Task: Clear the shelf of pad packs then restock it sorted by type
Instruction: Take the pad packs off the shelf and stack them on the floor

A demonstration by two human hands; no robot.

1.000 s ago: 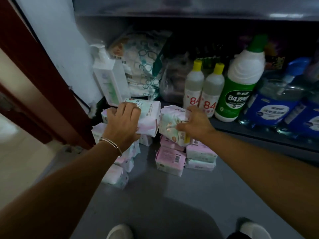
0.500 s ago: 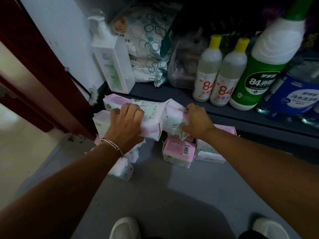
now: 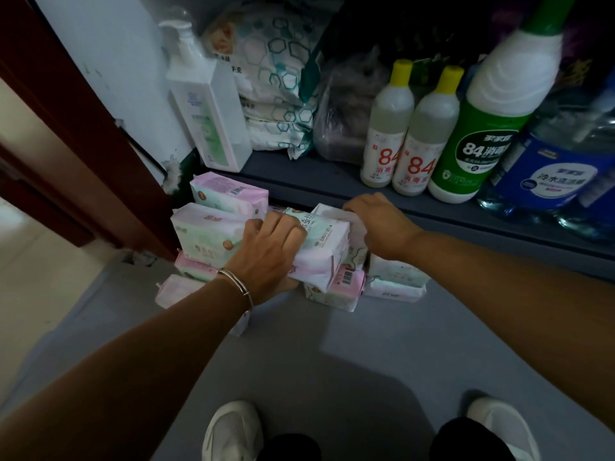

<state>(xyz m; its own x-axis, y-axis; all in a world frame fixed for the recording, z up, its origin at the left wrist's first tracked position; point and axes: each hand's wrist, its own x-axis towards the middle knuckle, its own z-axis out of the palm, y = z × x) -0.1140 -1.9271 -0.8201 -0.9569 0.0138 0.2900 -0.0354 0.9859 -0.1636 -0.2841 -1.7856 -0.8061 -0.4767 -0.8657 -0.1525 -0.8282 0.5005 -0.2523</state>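
Note:
Several pink, white and green pad packs are heaped on the grey floor below the shelf edge (image 3: 432,221). My left hand (image 3: 266,251), with a bracelet on its wrist, grips a white and pink pad pack (image 3: 324,247) at the middle of the heap. My right hand (image 3: 379,224) is closed over a second pad pack (image 3: 332,212) just behind it, mostly hidden by the hand. Two stacked packs (image 3: 229,194) stand at the left by the door frame. Flatter pink packs (image 3: 346,284) lie underneath.
On the shelf stand a white pump bottle (image 3: 209,118), a hexagon-patterned bag (image 3: 276,81), a grey plastic bag (image 3: 349,104), two yellow-capped 84 bottles (image 3: 386,128), a big green 84 bottle (image 3: 489,134) and blue jugs (image 3: 549,174). A dark red door frame (image 3: 76,134) is left. My shoes (image 3: 233,430) are below.
Both hands have come down with their packs from shelf height onto the heap on the floor. The camera has moved closer and lower.

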